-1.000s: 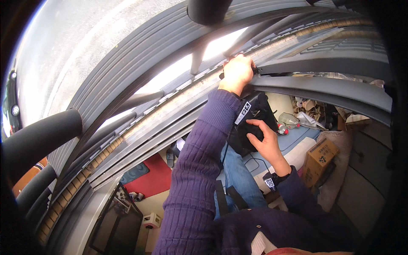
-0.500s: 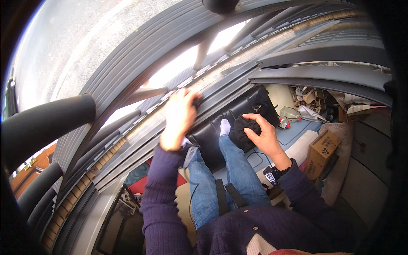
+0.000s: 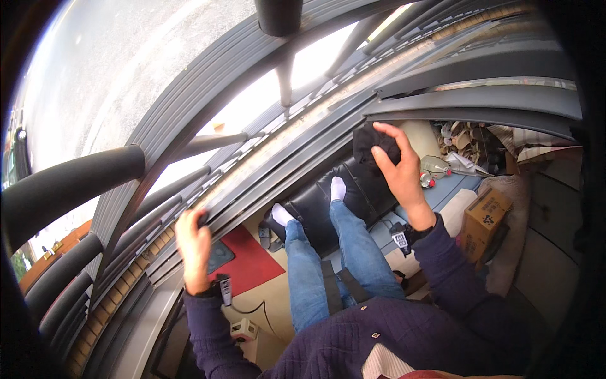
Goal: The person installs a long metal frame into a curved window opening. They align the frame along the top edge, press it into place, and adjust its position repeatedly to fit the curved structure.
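Observation:
In my right hand [image 3: 405, 180] is a bunched black cloth [image 3: 374, 146], gripped between thumb and fingers near the window's inner track [image 3: 319, 140]. Lower down on the left, my left hand [image 3: 194, 249] rests at the same frame, its fingers curled. A small dark thing shows at those fingertips, too little of it to name. Dark metal window rails run diagonally past both hands. My feet, in white socks, stand on a black padded leather seat [image 3: 319, 218] below the window.
Outside, thick grey railing bars [image 3: 76, 180] slant along the left. A red mat [image 3: 243, 262] lies at lower left, near a white socket block [image 3: 243, 330]. To the right are a cardboard box [image 3: 485, 218], plastic bottles [image 3: 435, 167] and a blue surface [image 3: 451, 187].
My left hand has moved down and left along the window frame. My right hand has lifted the black cloth up from the leather seat to the track.

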Action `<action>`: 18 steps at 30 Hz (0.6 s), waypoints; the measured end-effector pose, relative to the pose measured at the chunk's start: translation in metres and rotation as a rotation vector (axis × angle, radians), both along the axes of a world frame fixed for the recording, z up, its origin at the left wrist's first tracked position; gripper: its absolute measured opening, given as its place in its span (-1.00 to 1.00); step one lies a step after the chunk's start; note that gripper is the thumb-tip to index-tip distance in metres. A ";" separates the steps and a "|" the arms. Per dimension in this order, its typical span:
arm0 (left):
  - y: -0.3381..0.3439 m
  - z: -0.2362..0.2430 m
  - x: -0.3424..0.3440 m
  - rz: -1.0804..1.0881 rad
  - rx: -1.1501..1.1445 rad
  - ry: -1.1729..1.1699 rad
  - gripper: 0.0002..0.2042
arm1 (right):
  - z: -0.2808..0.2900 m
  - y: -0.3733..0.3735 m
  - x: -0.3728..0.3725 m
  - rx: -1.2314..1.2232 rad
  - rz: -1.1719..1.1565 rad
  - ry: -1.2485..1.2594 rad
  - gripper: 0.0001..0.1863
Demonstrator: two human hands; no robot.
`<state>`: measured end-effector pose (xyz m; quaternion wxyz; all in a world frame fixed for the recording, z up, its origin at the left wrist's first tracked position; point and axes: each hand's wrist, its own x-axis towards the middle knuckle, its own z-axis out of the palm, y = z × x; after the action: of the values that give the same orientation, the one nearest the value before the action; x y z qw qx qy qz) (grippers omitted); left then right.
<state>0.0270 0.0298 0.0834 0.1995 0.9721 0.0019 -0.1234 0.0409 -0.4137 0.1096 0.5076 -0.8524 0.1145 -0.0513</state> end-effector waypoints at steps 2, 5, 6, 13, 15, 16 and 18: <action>-0.078 -0.013 0.033 -0.129 -0.322 -0.053 -0.48 | 0.000 -0.001 -0.015 0.038 -0.012 0.053 -0.61; -0.200 -0.027 0.086 -0.320 -0.671 -0.007 -0.44 | 0.000 -0.003 -0.041 -0.014 0.049 0.074 -0.61; -0.238 -0.031 0.101 -0.369 -0.720 -0.067 -0.45 | 0.000 -0.005 -0.050 -0.009 0.036 0.114 -0.61; -0.360 -0.056 0.144 -0.435 -0.557 0.046 -0.57 | -0.006 -0.030 -0.072 0.033 -0.002 0.217 -0.59; -0.363 -0.060 0.147 -0.445 -0.535 0.018 -0.58 | -0.005 -0.036 -0.072 0.052 -0.003 0.247 -0.59; -0.364 -0.061 0.148 -0.456 -0.513 0.040 -0.58 | -0.005 -0.039 -0.071 0.045 0.004 0.245 -0.59; -0.362 -0.062 0.149 -0.557 -0.424 -0.019 -0.59 | -0.006 -0.042 -0.070 0.014 0.011 0.207 -0.60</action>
<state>0.1762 -0.3323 0.0213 0.3555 0.8733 -0.2912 -0.1616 -0.0288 -0.4560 0.1034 0.4992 -0.8503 0.1618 0.0405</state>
